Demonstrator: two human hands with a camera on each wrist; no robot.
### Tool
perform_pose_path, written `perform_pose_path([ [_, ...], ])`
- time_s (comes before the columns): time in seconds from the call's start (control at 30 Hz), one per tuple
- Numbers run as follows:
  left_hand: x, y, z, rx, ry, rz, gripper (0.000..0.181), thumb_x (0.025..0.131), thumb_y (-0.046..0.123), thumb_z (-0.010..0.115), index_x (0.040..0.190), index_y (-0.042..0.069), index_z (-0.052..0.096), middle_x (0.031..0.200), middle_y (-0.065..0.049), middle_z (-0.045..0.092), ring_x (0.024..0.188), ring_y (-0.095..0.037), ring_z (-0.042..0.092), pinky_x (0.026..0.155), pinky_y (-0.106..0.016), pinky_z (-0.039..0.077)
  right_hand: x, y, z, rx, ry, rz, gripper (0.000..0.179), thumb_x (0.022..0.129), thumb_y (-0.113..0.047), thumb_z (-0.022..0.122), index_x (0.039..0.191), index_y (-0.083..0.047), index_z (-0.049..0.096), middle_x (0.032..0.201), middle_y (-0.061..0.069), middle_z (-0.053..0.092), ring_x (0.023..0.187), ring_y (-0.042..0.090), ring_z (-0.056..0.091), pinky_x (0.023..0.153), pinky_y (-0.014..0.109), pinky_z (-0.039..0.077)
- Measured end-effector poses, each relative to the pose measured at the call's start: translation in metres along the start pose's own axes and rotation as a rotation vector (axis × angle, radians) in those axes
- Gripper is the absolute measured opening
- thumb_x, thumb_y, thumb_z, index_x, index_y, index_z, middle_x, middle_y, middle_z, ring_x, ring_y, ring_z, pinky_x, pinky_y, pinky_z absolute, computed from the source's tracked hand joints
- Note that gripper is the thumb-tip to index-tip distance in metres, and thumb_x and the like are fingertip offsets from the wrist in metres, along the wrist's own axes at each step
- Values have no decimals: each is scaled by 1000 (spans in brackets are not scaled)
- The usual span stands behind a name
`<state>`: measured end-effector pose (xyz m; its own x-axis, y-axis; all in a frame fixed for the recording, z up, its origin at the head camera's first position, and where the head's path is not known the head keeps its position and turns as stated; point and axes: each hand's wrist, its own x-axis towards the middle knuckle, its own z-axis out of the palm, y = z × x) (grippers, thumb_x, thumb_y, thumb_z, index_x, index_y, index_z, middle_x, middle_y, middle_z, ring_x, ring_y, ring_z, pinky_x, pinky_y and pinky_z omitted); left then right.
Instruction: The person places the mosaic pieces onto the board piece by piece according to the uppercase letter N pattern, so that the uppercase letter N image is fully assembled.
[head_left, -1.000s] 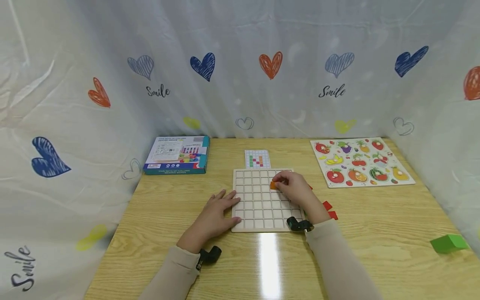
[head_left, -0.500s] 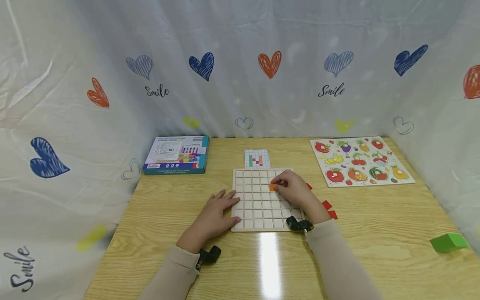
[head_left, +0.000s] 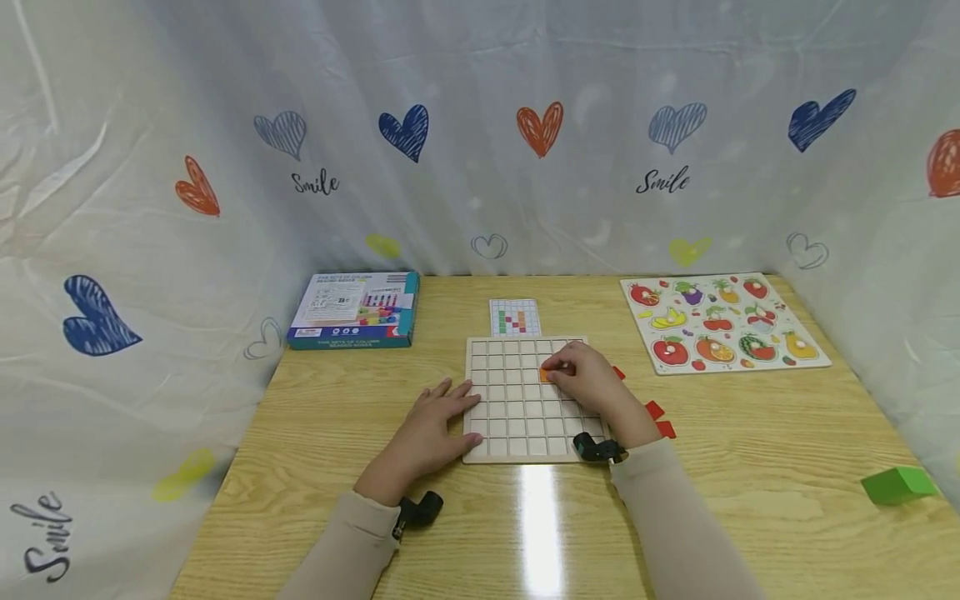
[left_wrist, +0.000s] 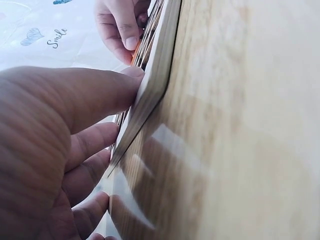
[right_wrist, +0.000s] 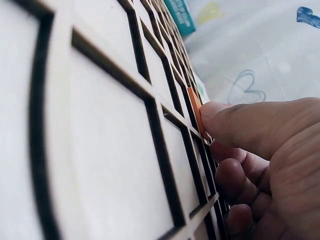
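Note:
A square wooden grid board [head_left: 517, 408] lies on the table in front of the person, its visible cells pale. Over its upper right part the right hand [head_left: 592, 379] holds an orange square tile [head_left: 544, 375] by thumb and fingers. In the right wrist view the thumb tip lies on the orange tile [right_wrist: 195, 112], which sits at one cell and stands slightly proud of the dividers. The left hand [head_left: 431, 429] rests with spread fingers along the board's left edge. Its thumb and fingertips touch the wooden rim [left_wrist: 160, 70] in the left wrist view.
Behind the board lies a small pattern card [head_left: 514, 317] with coloured squares. Red tiles [head_left: 660, 421] lie right of the board, partly hidden by the right arm. A boxed set [head_left: 354, 310], a fruit puzzle [head_left: 723, 325] and a green block [head_left: 897, 486] stand farther out.
The orange tile has settled slightly lower and flatter into its cell under the right fingers. The left hand has stayed in place.

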<state>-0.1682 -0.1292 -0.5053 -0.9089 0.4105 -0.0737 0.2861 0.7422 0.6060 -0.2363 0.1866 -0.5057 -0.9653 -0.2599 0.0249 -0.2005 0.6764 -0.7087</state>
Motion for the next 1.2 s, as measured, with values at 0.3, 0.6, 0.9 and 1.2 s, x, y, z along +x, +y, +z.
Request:
perform_pose_path([
  [0.3, 2, 2, 1, 2, 3, -4, 63, 98, 35, 82, 157, 21, 63, 173, 3, 44, 169, -35, 23, 139, -61, 10, -16, 9, -31, 119, 153, -14, 37, 112, -3, 45, 134, -4, 75, 120, 17, 71, 104, 31, 64, 81, 35, 52],
  [0.6, 1, 3, 0, 8, 8, -16, 63, 97, 36, 82, 156, 20, 64, 174, 2, 44, 169, -34, 23, 138, -62, 10, -68, 42, -81, -31, 206, 84, 30, 111, -8, 56, 133, -2, 74, 115, 16, 65, 91, 27, 54, 71, 29, 48],
  [0.9, -1, 1, 0, 17, 9, -20, 64, 97, 35, 82, 156, 20, 63, 174, 1, 44, 169, -35, 24, 138, -62, 11, -99, 44, -77, -187, 73, 236, 24, 102, -32, 78, 102, -8, 76, 89, 4, 70, 77, 20, 57, 69, 33, 47],
  [1.2, 1, -3, 3, 17, 10, -4, 63, 99, 37, 81, 157, 21, 62, 175, 2, 42, 169, -34, 22, 138, -62, 10, -97, 41, -62, -242, 75, 240, 29, 98, -38, 82, 105, -10, 74, 94, 5, 66, 82, 23, 55, 81, 41, 35],
])
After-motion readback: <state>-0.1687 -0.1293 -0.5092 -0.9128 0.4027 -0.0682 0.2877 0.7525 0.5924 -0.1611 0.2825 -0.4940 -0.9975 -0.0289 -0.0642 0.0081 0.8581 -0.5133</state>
